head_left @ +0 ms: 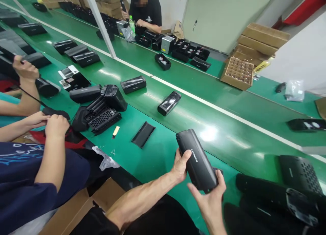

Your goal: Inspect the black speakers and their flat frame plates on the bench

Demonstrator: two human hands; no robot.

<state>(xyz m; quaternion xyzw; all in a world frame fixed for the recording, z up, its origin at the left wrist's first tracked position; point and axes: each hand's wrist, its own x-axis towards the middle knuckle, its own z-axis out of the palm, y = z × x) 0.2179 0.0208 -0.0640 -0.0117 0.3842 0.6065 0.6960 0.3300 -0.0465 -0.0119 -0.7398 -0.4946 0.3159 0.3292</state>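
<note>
Held over the near worktop (158, 160), the black casing (197, 160) slants lengthwise from far left to near right, the left hand (181, 165) grasping its left side, the right hand (213, 197) its near end, thumb spread.

And here we are on a factory assembly floor! Matching black casings (169, 103) dot a long green worktop (229, 136), people (150, 13) work along both sides, and cardboard boxes (265, 36) stand stacked beyond.
</note>
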